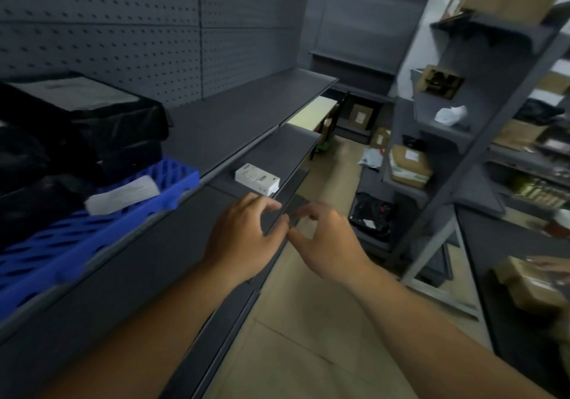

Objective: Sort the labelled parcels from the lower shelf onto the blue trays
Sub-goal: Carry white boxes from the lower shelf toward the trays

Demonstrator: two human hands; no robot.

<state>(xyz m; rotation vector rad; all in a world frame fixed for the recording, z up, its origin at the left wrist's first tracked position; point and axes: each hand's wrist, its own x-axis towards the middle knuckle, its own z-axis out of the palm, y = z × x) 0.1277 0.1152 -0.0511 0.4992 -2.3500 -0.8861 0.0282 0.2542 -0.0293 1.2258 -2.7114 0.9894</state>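
Far left: blue tray (101, 232), stacked with black-wrapped parcels (101, 127), plus a white packet (123, 196) at its near rim. Further right, on the lower shelf (287, 149): small white labelled box (257, 179), just beyond the left hand (243, 235), clear of its fingertips (271, 206). Fingers loosely curled, gripping nothing. Just beside it: right hand (327, 241), half-curled, likewise empty.

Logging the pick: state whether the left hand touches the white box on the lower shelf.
Cannot tell. In the head view the left hand's fingertips lie right by the white box's near corner; blur hides whether a gap remains.
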